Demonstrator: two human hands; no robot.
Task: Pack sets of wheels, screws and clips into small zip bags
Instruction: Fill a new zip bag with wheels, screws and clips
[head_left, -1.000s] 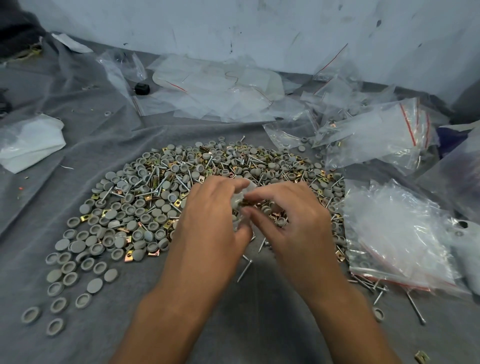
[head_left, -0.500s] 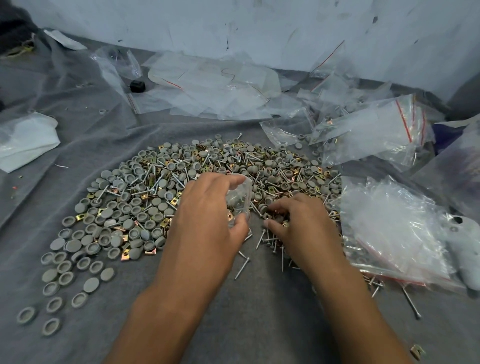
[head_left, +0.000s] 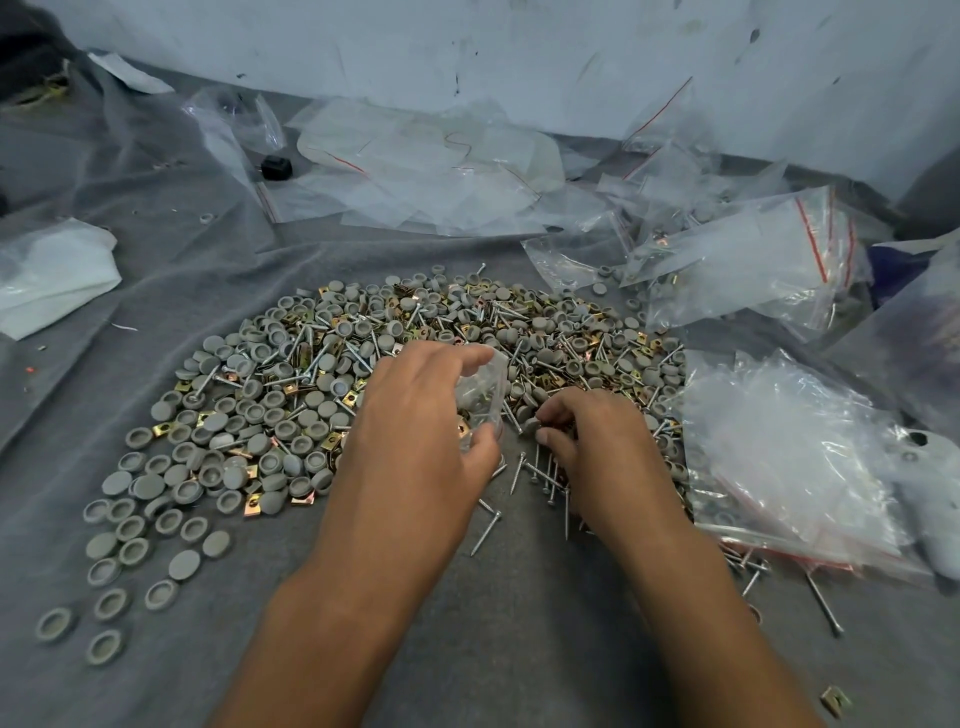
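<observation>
Reaching forward from the bottom edge, both bare forearms angle inward over the grey cloth (head_left: 467, 649), the hands close together but not touching. The left hand (head_left: 421, 431) is turned on its side, fingers curled over the top and thumb underneath, gripping a small clear bag (head_left: 483, 395) held mouth toward the right hand; a few parts show inside it, though which ones is hard to tell through the plastic. The right hand (head_left: 597, 441) lies palm down just beside the bag, fingertips bent and pinching a grey wheel (head_left: 531, 425) at the near edge of the pile (head_left: 363, 364) — wheels, brass clips and screws heaped together beyond and to the left of both hands. Loose screws (head_left: 540, 475) lie on the cloth between the two wrists and partly under the right palm. Just right of the right hand sits a stack of empty zip bags (head_left: 779, 447), with packed bags (head_left: 737, 265) farther off behind it. The right hand's palm side is hidden, so whether it holds more than the wheel cannot be told — and both arms are cut off by the frame's lower edge.
</observation>
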